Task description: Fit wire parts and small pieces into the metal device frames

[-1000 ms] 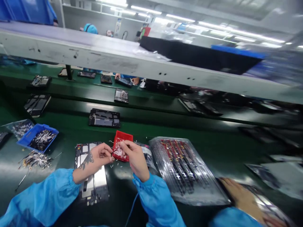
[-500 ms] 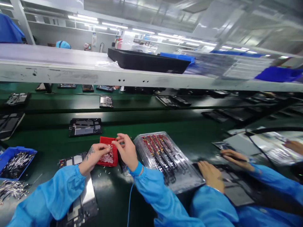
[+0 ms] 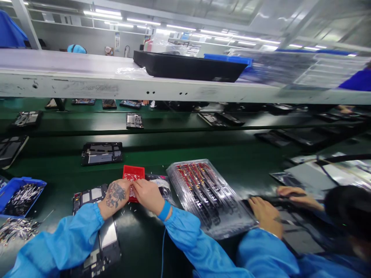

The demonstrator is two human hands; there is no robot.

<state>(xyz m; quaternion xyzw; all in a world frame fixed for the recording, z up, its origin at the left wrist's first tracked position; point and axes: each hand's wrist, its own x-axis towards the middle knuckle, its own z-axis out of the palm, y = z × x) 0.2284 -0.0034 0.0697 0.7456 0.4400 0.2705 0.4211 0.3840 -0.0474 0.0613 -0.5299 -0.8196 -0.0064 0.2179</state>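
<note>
Over a small red tray [image 3: 133, 171] of tiny white pieces, my two hands meet at the fingertips. My left hand [image 3: 118, 193], tattooed on its back, has its fingers pinched together at the tray's near side. My right hand [image 3: 149, 196], with a blue wrist strap [image 3: 164, 211], is pinched against it. Whatever lies between the fingertips is too small and hidden to name. Under my left forearm lies an opened tablet-like device [image 3: 100, 247] with dark and silver parts. A few white bits are scattered on the bench just below the tray.
To the right stands a clear plastic tray [image 3: 232, 216] of red and black strips. A co-worker's hands [image 3: 265, 216] work beside it. At left are a blue bin [image 3: 24, 197] and loose small metal parts [image 3: 17, 231]. A white shelf [image 3: 116, 87] crosses above the bench.
My hands have come together; before, they were slightly apart over the red tray. My left hand has turned, showing its tattooed back. A co-worker's head has come into view at the right.
</note>
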